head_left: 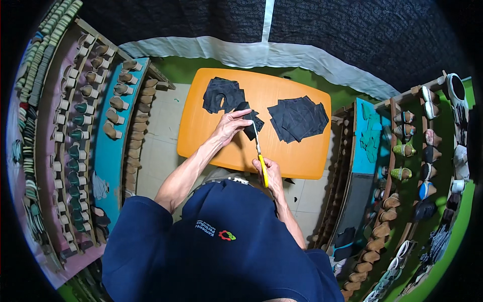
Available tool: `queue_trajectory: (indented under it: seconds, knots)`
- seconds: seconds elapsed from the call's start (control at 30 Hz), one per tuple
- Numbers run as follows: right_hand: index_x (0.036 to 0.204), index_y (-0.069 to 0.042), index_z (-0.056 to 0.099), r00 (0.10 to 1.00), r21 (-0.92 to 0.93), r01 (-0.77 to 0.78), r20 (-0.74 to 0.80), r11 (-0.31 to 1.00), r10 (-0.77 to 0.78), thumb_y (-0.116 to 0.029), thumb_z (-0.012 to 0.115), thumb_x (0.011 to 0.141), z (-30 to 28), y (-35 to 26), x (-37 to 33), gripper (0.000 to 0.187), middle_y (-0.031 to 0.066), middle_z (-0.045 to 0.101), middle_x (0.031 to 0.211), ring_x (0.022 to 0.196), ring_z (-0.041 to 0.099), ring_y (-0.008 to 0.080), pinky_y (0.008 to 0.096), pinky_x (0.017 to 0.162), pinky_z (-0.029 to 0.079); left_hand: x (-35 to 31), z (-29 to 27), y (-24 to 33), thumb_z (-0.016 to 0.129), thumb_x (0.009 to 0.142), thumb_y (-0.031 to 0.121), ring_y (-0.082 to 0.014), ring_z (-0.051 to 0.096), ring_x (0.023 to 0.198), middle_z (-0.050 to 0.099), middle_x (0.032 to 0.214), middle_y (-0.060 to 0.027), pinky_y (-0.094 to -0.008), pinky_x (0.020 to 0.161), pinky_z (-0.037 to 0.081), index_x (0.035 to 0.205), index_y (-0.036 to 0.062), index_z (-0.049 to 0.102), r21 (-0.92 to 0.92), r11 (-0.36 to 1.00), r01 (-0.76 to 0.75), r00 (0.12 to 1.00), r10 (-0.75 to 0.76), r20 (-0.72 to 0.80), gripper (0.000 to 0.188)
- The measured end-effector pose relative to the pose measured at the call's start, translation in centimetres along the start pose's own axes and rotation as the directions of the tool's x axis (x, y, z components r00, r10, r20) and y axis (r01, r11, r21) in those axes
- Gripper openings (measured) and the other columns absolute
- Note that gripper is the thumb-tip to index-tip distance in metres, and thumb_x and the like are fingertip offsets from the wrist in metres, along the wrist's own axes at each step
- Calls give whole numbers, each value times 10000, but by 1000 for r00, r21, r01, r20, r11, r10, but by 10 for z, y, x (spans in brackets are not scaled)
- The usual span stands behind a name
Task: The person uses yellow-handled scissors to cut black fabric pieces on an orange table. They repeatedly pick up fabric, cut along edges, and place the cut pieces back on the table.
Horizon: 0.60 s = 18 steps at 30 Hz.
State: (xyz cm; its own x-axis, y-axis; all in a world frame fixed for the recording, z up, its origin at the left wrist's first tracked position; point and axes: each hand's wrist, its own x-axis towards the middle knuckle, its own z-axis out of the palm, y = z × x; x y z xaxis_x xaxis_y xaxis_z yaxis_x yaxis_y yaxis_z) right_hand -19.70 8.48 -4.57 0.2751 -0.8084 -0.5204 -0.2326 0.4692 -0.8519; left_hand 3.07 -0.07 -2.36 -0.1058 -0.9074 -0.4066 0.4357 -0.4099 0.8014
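Over the orange table (201,143), my left hand (230,127) pinches a dark black piece of sheet material (257,123), perhaps fabric or thin leather. My right hand (273,176) is closed around the yellow handles of a pair of scissors (263,170). The blades point away from me and reach the held piece beside my left fingertips. Whether the blades are apart or together is too small to tell. Beyond my left hand lies a pile of black cut pieces (217,89), one with a curved notch. A second pile of black pieces (300,120), flat and overlapping, lies on the right.
Racks of shoe lasts (80,121) stand on the left, beside a blue board (132,95). On the right, another rack holds shoes and lasts (402,148), near a blue surface with green scraps (370,131). A dark patterned curtain (342,35) hangs behind the table.
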Motion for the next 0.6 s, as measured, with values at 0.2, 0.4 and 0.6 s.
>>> queue_trajectory:
  seconds: [0.2, 0.4, 0.6]
  knots:
    - [757, -103, 554, 1000, -22, 7, 30, 1000, -6, -546, 724, 862, -1, 4, 6, 486, -44, 456, 555, 453, 452, 68, 253, 417, 358, 5, -7, -7, 751, 828, 40, -69, 652, 802, 719, 904, -34, -222, 834, 482, 1392, 18, 539, 60, 998, -27, 995, 21, 100, 603]
    - [775, -69, 596, 1000, 29, -20, 9, 999, 20, -603, 724, 837, 1, -4, 7, 553, -64, 438, 572, 508, 412, 52, 255, 464, 313, 1, 5, -4, 761, 810, 26, -37, 606, 712, 662, 744, 26, -226, 802, 448, 1425, 4, 498, 64, 998, -24, 992, 16, 128, 669]
    - [741, -69, 590, 999, 14, -42, -6, 999, 42, -599, 741, 824, -1, -4, 6, 557, -61, 446, 553, 483, 417, 58, 252, 454, 327, 2, 2, -8, 765, 809, 26, -50, 636, 740, 686, 773, 5, -211, 756, 467, 1412, 11, 515, 39, 998, -43, 992, 38, 124, 653]
